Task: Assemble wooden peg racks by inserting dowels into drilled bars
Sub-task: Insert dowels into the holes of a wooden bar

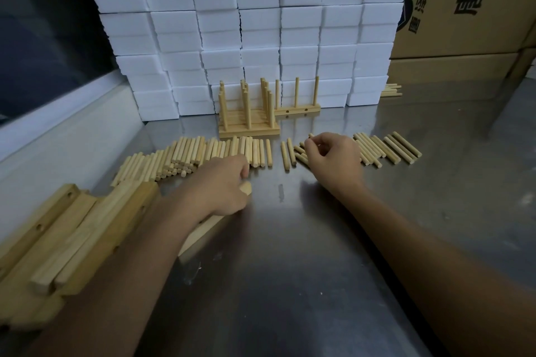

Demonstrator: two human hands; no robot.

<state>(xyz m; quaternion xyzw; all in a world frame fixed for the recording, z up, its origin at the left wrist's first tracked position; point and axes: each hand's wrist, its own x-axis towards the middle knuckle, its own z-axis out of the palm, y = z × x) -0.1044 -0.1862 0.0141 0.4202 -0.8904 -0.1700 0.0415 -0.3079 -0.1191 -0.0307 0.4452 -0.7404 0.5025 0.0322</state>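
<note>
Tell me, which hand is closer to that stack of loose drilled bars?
Left. The left hand sits just right of the drilled bars, its forearm crossing them. The right hand is farther right, over the loose dowels.

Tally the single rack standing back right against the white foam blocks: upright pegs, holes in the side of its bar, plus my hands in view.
Upright pegs in the single rack: 3
Side holes in its bar: 2
Hands: 2, the left hand gripping a drilled bar, the right hand pinching a dowel
Total: 7
</note>
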